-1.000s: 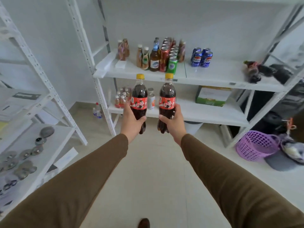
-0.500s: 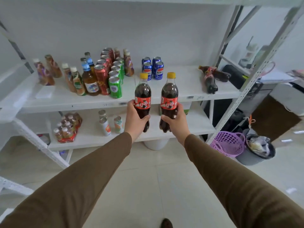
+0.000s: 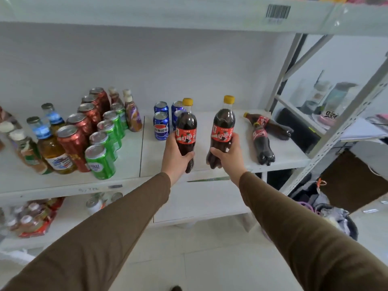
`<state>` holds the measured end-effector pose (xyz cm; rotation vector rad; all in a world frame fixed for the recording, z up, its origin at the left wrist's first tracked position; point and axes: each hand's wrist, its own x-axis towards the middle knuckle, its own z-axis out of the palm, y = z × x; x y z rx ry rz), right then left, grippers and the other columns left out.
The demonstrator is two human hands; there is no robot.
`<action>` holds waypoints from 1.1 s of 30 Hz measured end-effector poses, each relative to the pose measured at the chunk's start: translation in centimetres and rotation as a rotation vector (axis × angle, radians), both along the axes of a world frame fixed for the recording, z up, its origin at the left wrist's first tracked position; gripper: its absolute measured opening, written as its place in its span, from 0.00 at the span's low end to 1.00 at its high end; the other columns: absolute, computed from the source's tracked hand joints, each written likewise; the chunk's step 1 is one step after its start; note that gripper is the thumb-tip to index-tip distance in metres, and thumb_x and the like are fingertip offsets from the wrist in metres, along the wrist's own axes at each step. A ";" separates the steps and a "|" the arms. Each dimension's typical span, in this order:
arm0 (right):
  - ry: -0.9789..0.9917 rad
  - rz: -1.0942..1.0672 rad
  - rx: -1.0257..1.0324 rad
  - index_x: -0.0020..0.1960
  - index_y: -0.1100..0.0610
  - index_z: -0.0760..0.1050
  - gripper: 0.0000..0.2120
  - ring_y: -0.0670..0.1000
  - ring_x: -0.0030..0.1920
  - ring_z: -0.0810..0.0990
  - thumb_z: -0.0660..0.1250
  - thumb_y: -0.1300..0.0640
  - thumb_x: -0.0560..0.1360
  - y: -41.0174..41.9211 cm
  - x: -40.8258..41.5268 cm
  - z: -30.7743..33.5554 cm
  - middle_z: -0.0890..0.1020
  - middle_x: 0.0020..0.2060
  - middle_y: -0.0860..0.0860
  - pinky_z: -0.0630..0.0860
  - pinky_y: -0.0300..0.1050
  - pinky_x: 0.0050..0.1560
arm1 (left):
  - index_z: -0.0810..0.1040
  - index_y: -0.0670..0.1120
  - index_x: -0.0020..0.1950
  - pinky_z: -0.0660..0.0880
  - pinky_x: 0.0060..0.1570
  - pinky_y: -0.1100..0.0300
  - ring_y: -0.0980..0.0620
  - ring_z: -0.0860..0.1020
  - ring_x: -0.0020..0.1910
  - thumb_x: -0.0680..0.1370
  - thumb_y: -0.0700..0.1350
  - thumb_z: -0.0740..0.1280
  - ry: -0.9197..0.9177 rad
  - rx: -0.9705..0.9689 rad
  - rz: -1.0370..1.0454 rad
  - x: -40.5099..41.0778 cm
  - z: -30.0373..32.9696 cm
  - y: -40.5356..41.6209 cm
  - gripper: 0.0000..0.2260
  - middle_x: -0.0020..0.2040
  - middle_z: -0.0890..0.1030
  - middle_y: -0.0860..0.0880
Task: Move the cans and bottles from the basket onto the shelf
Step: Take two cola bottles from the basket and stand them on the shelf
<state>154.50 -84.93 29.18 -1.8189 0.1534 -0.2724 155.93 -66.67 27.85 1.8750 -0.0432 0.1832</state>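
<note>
My left hand grips an upright cola bottle with a yellow cap and red label. My right hand grips a second, matching cola bottle. Both bottles hang over the front part of the white shelf, in the gap between the blue cans and two cola bottles lying on their sides. The purple basket shows only as a sliver of rim low on the right, behind my right sleeve.
Red cans, green cans and several glass and plastic bottles crowd the shelf's left half. An upper shelf runs overhead. A lower shelf holds more drinks. A slanted metal upright bounds the right.
I have come closer to the shelf and both hands have carried their bottles up and forward over the shelf board. The two bottles are now further apart.
</note>
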 end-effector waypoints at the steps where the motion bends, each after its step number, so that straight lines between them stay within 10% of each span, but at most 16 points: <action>1: -0.001 -0.004 0.006 0.67 0.49 0.65 0.28 0.59 0.57 0.81 0.74 0.63 0.74 -0.6 1.3 0.0 0.79 0.57 0.46 0.81 0.64 0.54 | 0.60 0.53 0.78 0.66 0.74 0.46 0.49 0.68 0.74 0.75 0.40 0.76 0.003 0.005 -0.014 1.6 0.0 -0.7 0.37 0.74 0.70 0.52; 9: 0.028 -0.034 -0.020 0.67 0.45 0.64 0.29 0.51 0.49 0.83 0.74 0.63 0.73 -4.9 10.6 0.3 0.80 0.51 0.41 0.82 0.43 0.37 | 0.61 0.54 0.76 0.68 0.67 0.54 0.51 0.71 0.70 0.73 0.43 0.77 -0.009 0.103 -0.035 11.6 0.1 -6.1 0.37 0.71 0.73 0.53; 21: 0.087 0.131 -0.124 0.68 0.47 0.63 0.30 0.56 0.55 0.82 0.74 0.62 0.74 -10.2 24.0 -0.9 0.80 0.56 0.48 0.81 0.62 0.55 | 0.61 0.53 0.75 0.71 0.70 0.44 0.47 0.73 0.70 0.73 0.42 0.77 0.050 0.176 0.147 22.6 -1.1 -10.8 0.36 0.71 0.73 0.50; 33: 0.068 0.262 -0.141 0.67 0.51 0.64 0.30 0.53 0.59 0.78 0.75 0.65 0.72 -10.1 29.8 -2.5 0.79 0.59 0.50 0.77 0.58 0.62 | 0.63 0.53 0.70 0.74 0.67 0.45 0.50 0.75 0.64 0.71 0.36 0.76 0.033 0.079 0.227 27.0 -1.8 -11.2 0.34 0.64 0.75 0.51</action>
